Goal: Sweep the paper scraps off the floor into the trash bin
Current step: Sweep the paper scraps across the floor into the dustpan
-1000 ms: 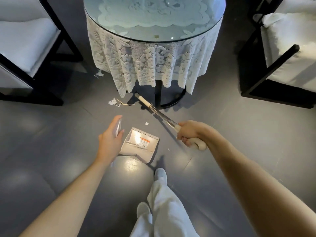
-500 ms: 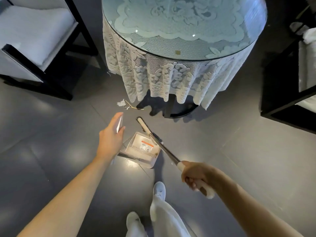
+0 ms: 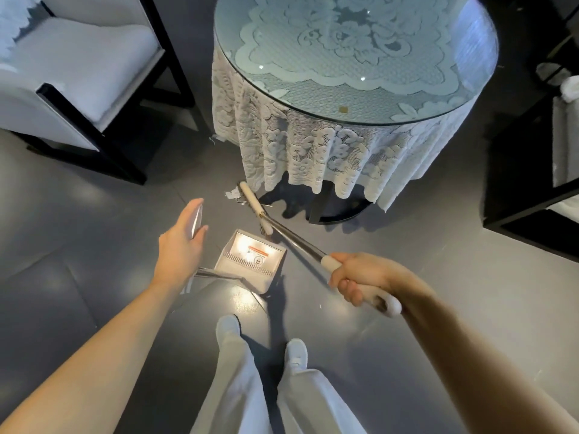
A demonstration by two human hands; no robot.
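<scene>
My right hand (image 3: 360, 275) is curled round the cream grip of the steel-shafted broom (image 3: 293, 239). Its long pale head lies just beside the ragged white paper scraps (image 3: 232, 194) on the glossy grey floor (image 3: 94, 214), near the lace-draped, glass-topped round table (image 3: 313, 151). My left hand (image 3: 181, 244) pinches the thin shiny handle of the boxy dustpan (image 3: 247, 265).
</scene>
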